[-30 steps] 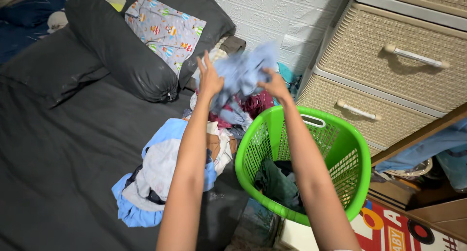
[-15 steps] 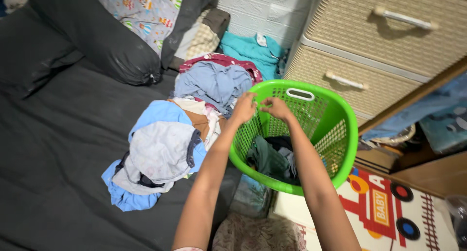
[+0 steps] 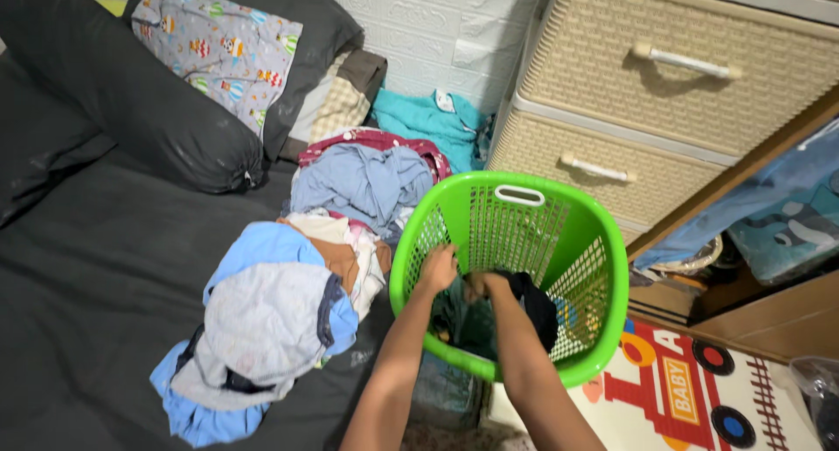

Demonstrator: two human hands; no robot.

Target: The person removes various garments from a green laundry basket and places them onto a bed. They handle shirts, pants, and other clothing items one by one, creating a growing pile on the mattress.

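As hands (image 3: 463,281) reach in, clothes (image 3: 485,315) beneath (basket (image 3: 524,184))

The fingertips of the left hand (image 3: 440,268) and right hand (image 3: 486,285) are hidden among dark clothes (image 3: 533,304) inside the green basket (image 3: 516,193), so grip is indeterminate, and the basket's lower contents are concealed behind both forearms.

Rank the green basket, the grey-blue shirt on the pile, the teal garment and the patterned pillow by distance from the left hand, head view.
1. green basket, around the left hand
2. grey-blue shirt, up-left on the pile
3. teal garment, by the wall
4. patterned pillow, far upper left
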